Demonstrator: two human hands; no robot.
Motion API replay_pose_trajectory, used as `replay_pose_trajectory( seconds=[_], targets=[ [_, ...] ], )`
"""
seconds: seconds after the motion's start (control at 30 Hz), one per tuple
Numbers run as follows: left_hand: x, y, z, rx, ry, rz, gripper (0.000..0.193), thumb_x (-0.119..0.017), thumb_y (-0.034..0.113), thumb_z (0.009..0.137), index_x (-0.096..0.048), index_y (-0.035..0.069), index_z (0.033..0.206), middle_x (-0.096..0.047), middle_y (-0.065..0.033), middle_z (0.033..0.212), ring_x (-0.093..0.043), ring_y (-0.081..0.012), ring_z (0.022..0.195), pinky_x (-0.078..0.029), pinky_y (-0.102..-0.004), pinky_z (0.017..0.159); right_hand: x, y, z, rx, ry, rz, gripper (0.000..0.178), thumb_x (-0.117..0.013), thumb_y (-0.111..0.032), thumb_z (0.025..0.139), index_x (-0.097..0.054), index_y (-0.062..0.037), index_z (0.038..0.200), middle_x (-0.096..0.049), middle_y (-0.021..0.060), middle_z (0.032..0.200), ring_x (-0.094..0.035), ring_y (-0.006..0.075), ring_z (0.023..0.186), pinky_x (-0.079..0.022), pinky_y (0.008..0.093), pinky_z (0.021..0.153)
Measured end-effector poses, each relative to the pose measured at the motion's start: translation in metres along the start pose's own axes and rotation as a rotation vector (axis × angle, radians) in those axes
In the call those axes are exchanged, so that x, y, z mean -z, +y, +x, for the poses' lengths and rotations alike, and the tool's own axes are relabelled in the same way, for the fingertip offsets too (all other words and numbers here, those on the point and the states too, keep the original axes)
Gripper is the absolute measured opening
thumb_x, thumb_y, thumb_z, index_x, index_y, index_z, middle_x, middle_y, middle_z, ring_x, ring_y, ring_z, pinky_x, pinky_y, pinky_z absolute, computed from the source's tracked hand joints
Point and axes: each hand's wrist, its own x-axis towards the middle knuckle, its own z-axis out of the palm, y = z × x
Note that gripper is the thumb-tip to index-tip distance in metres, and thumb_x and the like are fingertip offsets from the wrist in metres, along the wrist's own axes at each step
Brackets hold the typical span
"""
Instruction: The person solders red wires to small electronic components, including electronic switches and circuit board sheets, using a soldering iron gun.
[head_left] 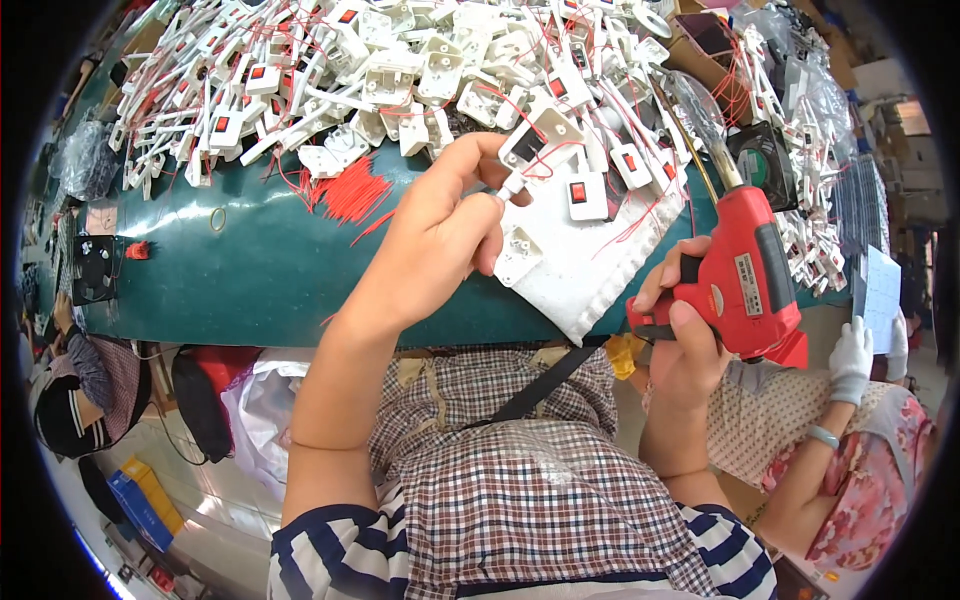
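Starting nearest, you've got a checked apron [540, 500] across the lap, then the right hand [690, 350] clamped on a red soldering gun [745, 270], fingers and thumb curled round its left side. It's held up over the near edge of the worktop [260, 280], and its long axis runs away from the person, nose leaning a bit left toward the far side. I'd guess it's the hefty one here, hard plastic with most of the weight in the body, so hold it by the grip and stay well off the metal barrel, likely hot. A bit farther out, the left hand [430, 240] has thumb and fingers pinched together on the stem of a white housing [558, 128], held above a white cloth [610, 265]. The housing points away and to the right from the stem, hollow side showing, with a black switch body inside and red wires trailing out. Probably light, stiff and slightly slick; the stem's a decent place to hold it, but I'd go easy on those thin wires. Below it sits a loose white cover [518, 255], with a red-switch unit [588, 197] just right. Left of the hand there's a bunch of red wires [350, 195], and past everything a big pile of white housings [440, 70].
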Motion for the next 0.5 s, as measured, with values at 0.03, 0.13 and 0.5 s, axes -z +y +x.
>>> replay_pose_trajectory(
  seconds=[0.03, 0.13, 0.5],
  targets=[
    [-0.001, 0.001, -0.001, -0.005, -0.003, 0.0, 0.047, -0.039, 0.002, 0.084, -0.045, -0.005, 0.13, -0.06, -0.014, 0.106, -0.048, -0.005, 0.052, -0.037, -0.019, 0.046, -0.001, 0.0, 0.001, 0.006, 0.0, -0.002, 0.048, -0.062, -0.011, 0.081, -0.046, 0.0017, 0.124, -0.053, 0.0093, 0.096, -0.058, 0.0182, 0.079, -0.047, 0.0296, 0.069],
    [-0.004, 0.004, -0.009, 0.048, -0.04, -0.036, 0.047, -0.039, 0.003, 0.084, -0.046, -0.005, 0.13, -0.061, -0.0142, 0.106, -0.048, -0.0054, 0.05, -0.037, -0.0196, 0.045, -0.009, -0.002, 0.006, 0.024, 0.006, -0.072, 0.043, -0.061, 0.001, 0.082, -0.047, 0.0004, 0.122, -0.053, 0.0074, 0.095, -0.057, 0.0161, 0.079, -0.048, 0.0284, 0.068],
    [-0.011, -0.002, -0.026, 0.104, -0.102, -0.006, 0.045, -0.041, 0.005, 0.088, -0.046, -0.001, 0.133, -0.059, -0.0091, 0.106, -0.053, -0.0088, 0.054, -0.044, -0.0239, 0.049, -0.037, -0.001, 0.03, 0.302, 0.035, -0.453, 0.043, -0.072, 0.004, 0.08, -0.048, 0.0001, 0.116, -0.057, 0.0077, 0.096, -0.059, 0.0149, 0.092, -0.048, 0.0322, 0.087]
  ],
)
